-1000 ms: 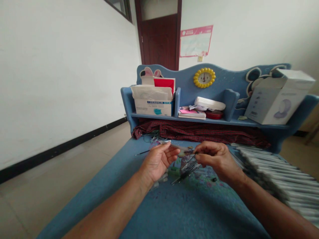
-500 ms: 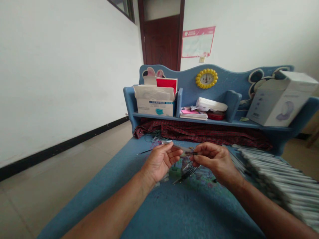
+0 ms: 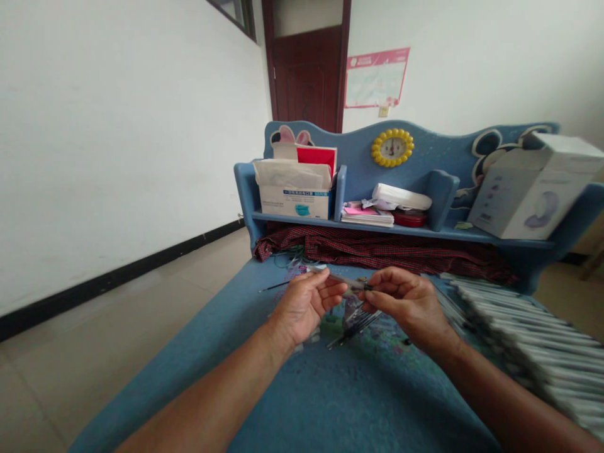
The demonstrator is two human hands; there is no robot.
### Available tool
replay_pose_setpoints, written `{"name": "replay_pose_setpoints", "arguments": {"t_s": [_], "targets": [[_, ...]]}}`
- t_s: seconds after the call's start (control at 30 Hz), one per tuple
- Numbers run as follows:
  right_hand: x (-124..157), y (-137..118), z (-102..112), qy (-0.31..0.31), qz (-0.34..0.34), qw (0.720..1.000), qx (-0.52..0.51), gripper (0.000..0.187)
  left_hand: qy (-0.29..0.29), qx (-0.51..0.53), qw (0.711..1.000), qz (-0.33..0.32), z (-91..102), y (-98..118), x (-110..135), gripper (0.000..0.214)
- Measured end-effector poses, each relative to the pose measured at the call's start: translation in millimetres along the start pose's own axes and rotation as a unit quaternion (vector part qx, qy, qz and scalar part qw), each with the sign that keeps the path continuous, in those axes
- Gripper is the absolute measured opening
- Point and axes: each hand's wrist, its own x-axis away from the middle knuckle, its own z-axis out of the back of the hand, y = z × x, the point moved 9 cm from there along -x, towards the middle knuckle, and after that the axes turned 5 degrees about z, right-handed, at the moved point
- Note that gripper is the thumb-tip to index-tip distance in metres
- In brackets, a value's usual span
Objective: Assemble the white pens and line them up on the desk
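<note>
A slim pen (image 3: 348, 281) with a see-through barrel and a dark end spans the space between my hands, above the blue tabletop (image 3: 302, 402). My left hand (image 3: 306, 302) pinches its left part between thumb and fingers, palm turned up. At the dark right end, the fingertips of my right hand (image 3: 406, 302) are closed around it. Below the hands lies a loose bunch of thin black pen refills (image 3: 353, 328). One more thin dark refill (image 3: 274, 286) lies left of my left hand. Small clear pieces (image 3: 309, 340) are partly hidden beside my left wrist.
Many pale pens (image 3: 533, 333) lie in a stacked row at the right. Behind stands a blue shelf (image 3: 292, 220) with a mask box (image 3: 295, 200), papers (image 3: 367, 217), a red tin (image 3: 409, 218) and a white carton (image 3: 528, 195). Dark red checked cloth (image 3: 387, 248) is tucked under it.
Both hands stay in nearly the same place, still holding the pen. The pen was blurred before and is sharper now. The view has shifted very slightly.
</note>
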Motion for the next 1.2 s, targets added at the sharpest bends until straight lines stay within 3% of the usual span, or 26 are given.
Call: {"name": "replay_pose_setpoints", "arguments": {"t_s": [0.33,0.5,0.6,0.73,0.83,1.1,1.2], "targets": [[1,1,3,-0.002,0.036,0.998,0.046,0.018,-0.019,0.002,1.0,-0.009,-1.0,0,-1,0.011],[1,0,10,0.015,0.072,0.99,0.118,0.016,-0.015,0.002,1.0,-0.017,-2.1,1,0,0.011],[2,-7,13,0.025,0.11,0.973,0.201,0.013,-0.01,-0.001,1.0,-0.028,-3.2,5,1,0.01],[5,-22,9,0.016,0.178,0.928,0.328,0.008,-0.005,-0.01,0.999,-0.045,-3.9,9,2,0.009],[6,-24,7,0.01,0.189,0.912,0.363,0.008,-0.002,-0.012,0.999,-0.048,-3.9,9,3,0.008],[3,-11,9,-0.002,0.114,0.938,0.327,0.015,-0.013,-0.036,0.998,-0.053,-5.5,9,3,0.007],[2,-5,7,-0.028,0.078,0.957,0.277,0.026,-0.03,-0.06,0.996,-0.066,-8.9,11,5,0.007]]}}
